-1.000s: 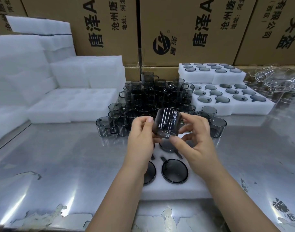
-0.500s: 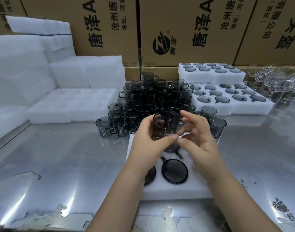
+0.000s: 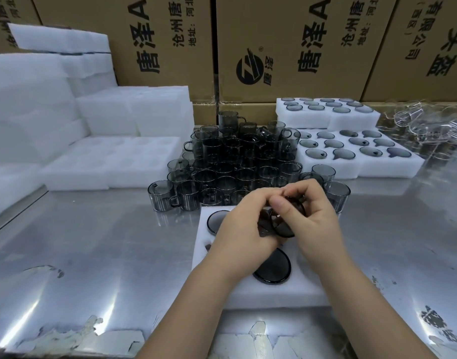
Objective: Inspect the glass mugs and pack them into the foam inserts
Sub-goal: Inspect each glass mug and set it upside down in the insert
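Left hand (image 3: pixel 241 229) and right hand (image 3: pixel 316 218), fingers curled, touching.

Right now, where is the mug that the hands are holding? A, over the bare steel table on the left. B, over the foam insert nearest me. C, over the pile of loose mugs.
B: both the left hand and right hand hold the mug over the near foam insert.

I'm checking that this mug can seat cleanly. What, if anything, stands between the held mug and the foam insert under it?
Nothing visible but the hands. The left hand and right hand hold the mug low over the foam insert; the pocket beneath is hidden by them.
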